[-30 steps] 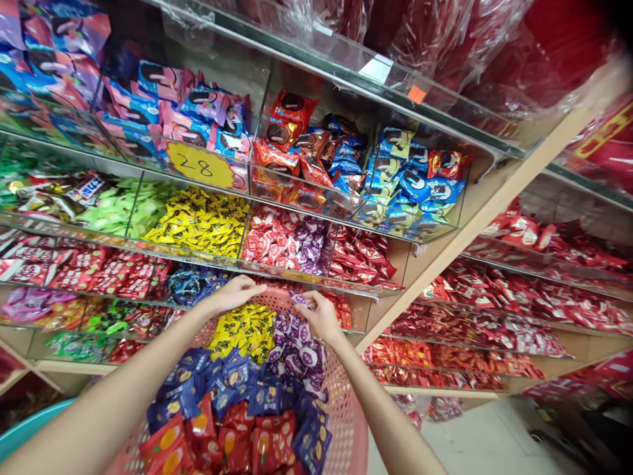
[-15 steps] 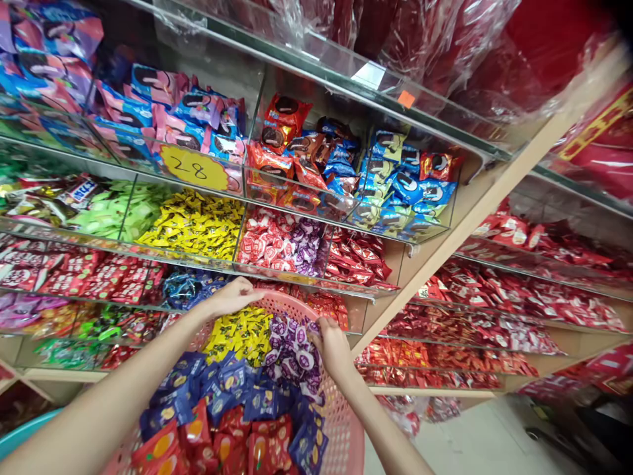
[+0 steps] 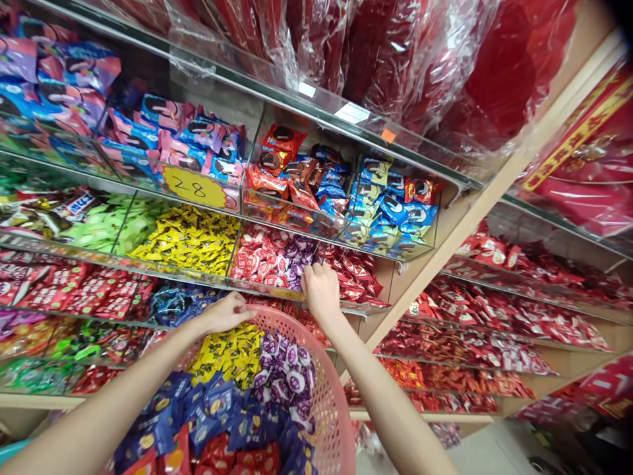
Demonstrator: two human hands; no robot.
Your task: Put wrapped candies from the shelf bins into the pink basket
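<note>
A pink plastic basket sits low in front of me, filled with yellow candies, purple-and-white candies, blue packets and red packets. My left hand is closed on the basket's far rim. My right hand reaches up into the clear shelf bin of red and purple wrapped candies, fingers curled among the purple ones; what they grip is hidden.
Glass-fronted shelves hold yellow candies, green candies, cookie packs and red packets. A yellow "28" price tag hangs on the upper bin. Red wrapped goods fill the top and the shelves at right.
My right hand has left the basket and risen to the bin of red and purple candies. The left hand stays on the rim. The view has tilted upward.
</note>
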